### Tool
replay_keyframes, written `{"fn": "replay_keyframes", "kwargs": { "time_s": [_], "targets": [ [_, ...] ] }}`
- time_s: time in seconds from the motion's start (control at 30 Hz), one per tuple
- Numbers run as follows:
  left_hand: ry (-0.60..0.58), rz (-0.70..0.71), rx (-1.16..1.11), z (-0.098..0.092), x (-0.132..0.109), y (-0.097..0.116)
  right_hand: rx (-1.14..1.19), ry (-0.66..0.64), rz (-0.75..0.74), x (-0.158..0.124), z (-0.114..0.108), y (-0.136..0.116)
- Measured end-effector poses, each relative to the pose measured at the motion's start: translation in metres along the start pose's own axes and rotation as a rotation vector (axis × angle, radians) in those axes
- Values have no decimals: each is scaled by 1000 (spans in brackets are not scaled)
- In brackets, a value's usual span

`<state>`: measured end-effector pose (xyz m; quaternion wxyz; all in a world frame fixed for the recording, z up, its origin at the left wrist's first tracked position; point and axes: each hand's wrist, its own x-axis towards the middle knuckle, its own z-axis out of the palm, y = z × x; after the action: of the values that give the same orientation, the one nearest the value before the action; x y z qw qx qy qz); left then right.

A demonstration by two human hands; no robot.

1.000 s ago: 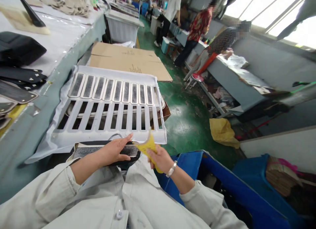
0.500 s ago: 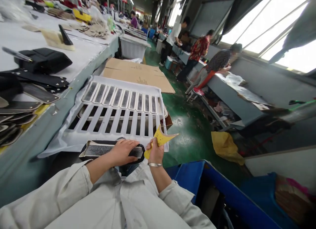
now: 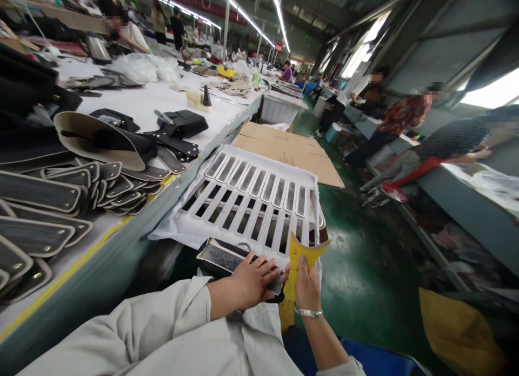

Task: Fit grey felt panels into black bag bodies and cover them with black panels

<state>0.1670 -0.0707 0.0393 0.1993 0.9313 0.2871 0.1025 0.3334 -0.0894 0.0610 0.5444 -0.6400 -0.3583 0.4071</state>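
My left hand point(image 3: 250, 283) lies with fingers spread across the right part of a black, box-like piece point(image 3: 219, 255). Its upper face carries a fuzzy grey strip with a pale edge. In my right hand point(image 3: 307, 284) is a flat yellow piece point(image 3: 299, 250) with a concave, two-pointed top. The fingers wrap round it, and its yellow body continues below the hand. The two hands are close together. Just beyond them lies a white slotted tray point(image 3: 211, 216), with a row of grey, pale-edged rectangular pieces point(image 3: 255, 182) along its far side.
A long workbench point(image 3: 162, 257) runs along the left, bearing piled dark straps point(image 3: 40, 189) and black bag parts point(image 3: 182, 124). Flat cardboard point(image 3: 286, 149) lies past the tray. Several people work along benches at right. A yellow sheet point(image 3: 454, 327) and a blue container point(image 3: 377, 357) are at lower right.
The view has swung left, bringing more of the bench into sight. The yellow piece has turned more upright in my right hand. My left hand stays on the black piece, its fingers now more spread.
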Motion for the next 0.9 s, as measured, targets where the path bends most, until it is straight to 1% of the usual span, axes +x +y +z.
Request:
{"fn": "replay_keyframes", "kwargs": {
  "time_s": [0.07,0.1,0.13,0.17,0.2,0.23,0.27,0.3,0.33,0.37,0.43,0.47,0.53,0.6,0.67,0.77,0.83,0.9],
  "targets": [
    [96,35,-71,-5,-28,-15,-131,-79,-31,1,-1,-18],
    [165,14,-127,-10,-44,-29,-215,-144,-36,3,-1,-27],
    [285,-83,-184,-16,-61,-46,-311,-231,-16,6,0,-35],
    [418,-224,-258,-23,-76,-65,-416,-338,32,10,2,-41],
    [545,-383,-380,-28,-88,-84,-526,-462,97,15,5,-46],
    [630,-504,-563,-31,-96,-102,-644,-584,153,21,10,-49],
    [686,-564,-739,-31,-101,-117,-782,-696,176,27,17,-51],
    [681,-584,-890,-30,-102,-127,-943,-788,148,33,24,-51],
    [654,-583,-1017,-26,-100,-134,-1117,-857,66,39,32,-51],
    [615,-573,-1115,-21,-96,-136,-1291,-902,-52,44,41,-50],
    [556,-576,-1244,-9,-87,-132,-1568,-949,-270,54,59,-48],
    [549,-591,-1288,-5,-84,-129,-1639,-973,-329,58,69,-48],
    [555,-613,-1356,2,-82,-124,-1650,-1045,-339,62,88,-47],
    [556,-621,-1397,6,-83,-124,-1594,-1075,-325,64,109,-45],
    [569,-645,-1435,7,-85,-127,-1575,-1026,-365,64,133,-41],
    [610,-736,-1494,6,-85,-128,-1607,-916,-508,67,167,-30],
    [631,-808,-1576,3,-83,-127,-1617,-902,-594,71,183,-25],
    [639,-874,-1678,-1,-81,-125,-1610,-936,-671,76,193,-23]
  ]
}}
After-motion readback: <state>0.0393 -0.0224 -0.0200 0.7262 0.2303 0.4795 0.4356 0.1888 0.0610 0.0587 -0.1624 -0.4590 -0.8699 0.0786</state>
